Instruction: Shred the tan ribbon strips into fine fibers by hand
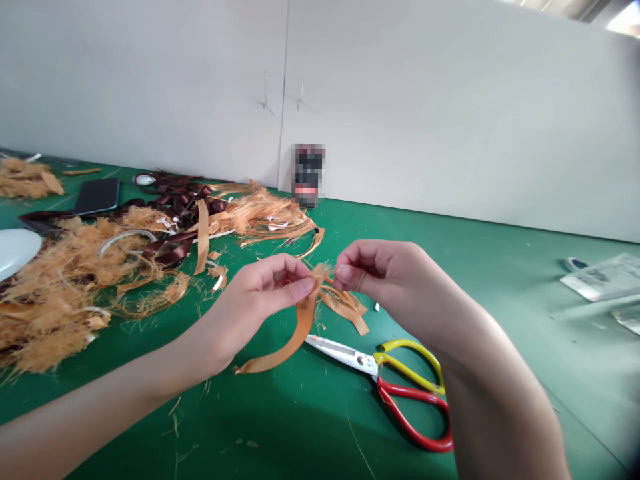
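My left hand (265,287) is closed, pinching a tan ribbon (303,320) between thumb and fingers near its frayed upper end. The rest of the ribbon curves down and to the left over the green table. My right hand (385,270) is also closed in a pinch, just right of the frayed threads (323,270); whatever its fingertips hold is too fine to make out. Below the hands lie scissors (360,360) with one yellow and one red handle, partly covered by my right forearm. Cut tan ribbon pieces (350,310) rest behind the ribbon.
Piles of frayed tan fibres (60,287) and dark brown ribbon (175,193) spread over the left of the green table (280,433). A phone (97,195) lies among them. A pixelated object (309,175) leans against the white partition (425,113). A plastic packet (603,277) is at right.
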### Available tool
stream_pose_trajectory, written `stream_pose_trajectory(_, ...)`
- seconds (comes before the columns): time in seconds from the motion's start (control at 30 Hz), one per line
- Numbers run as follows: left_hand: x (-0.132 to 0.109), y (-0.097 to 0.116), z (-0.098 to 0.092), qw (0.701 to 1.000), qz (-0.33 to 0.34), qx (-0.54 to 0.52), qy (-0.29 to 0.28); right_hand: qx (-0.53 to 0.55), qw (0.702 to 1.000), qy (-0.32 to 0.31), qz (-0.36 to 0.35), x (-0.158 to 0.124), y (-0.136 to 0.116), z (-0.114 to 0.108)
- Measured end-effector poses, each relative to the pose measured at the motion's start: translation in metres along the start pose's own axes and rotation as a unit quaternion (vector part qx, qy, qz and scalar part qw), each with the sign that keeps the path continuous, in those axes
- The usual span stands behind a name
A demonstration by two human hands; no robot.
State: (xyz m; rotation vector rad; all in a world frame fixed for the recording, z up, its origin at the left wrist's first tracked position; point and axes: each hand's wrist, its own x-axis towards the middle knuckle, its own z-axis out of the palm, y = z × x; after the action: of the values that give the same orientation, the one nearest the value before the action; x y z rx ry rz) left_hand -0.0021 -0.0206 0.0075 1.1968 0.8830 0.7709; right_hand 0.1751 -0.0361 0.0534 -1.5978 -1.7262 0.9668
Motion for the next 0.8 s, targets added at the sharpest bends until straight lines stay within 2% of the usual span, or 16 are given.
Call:
stream_pose_trajectory(0.13, 0.000, -0.001, -0.002, 1.000, 0.002, 0.000, 0.000, -0.019, 1.000, 0.020, 0.001, 0.002, 0.002, 0.001)
stream_pose_trajectory(0.27, 0.001, -0.001, -0.003, 1.000, 0.012, 0.002, 0.007, -0.043, 0.996, 0.077, 0.011, 0.003, 0.004, 0.001)
stream_pose_trajectory(0.4, 0.002, 0.000, -0.002, 1.000, 0.019, 0.010, 0.001, -0.023, 0.994, 0.103, 0.006, 0.003, 0.006, 0.001)
stream_pose_trajectory(0.63, 0.004, -0.003, -0.002, 0.993, 0.068, 0.091, 0.016, 0.088, 0.992, 0.091, -0.024, 0.005, 0.007, 0.008)
stream_pose_trajectory(0.8, 0.014, -0.017, -0.008, 0.982, 0.116, 0.142, 0.043, 0.186, 0.980, 0.060, -0.022, 0.010, 0.010, 0.019)
